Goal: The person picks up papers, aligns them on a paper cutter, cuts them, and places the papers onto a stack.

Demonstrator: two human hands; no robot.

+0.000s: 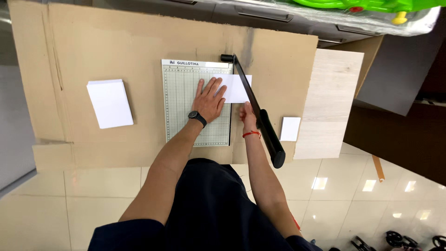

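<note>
the left hand lies flat with fingers spread, pressing a white sheet of paper onto the gridded board of a paper cutter. the sheet sits under the fingertips and sticks out past them, crossing beneath the cutter's black blade arm. the right hand is just beside the left, at the board's edge, its fingers closed around the near side of the thick black handle, which runs on toward the person past the wrist. a black watch is on the left wrist and a red string bracelet on the right. far out from the left hand lies a stack of white paper; just beyond the right hand, a small white stack. all rest on brown cardboard.
</note>
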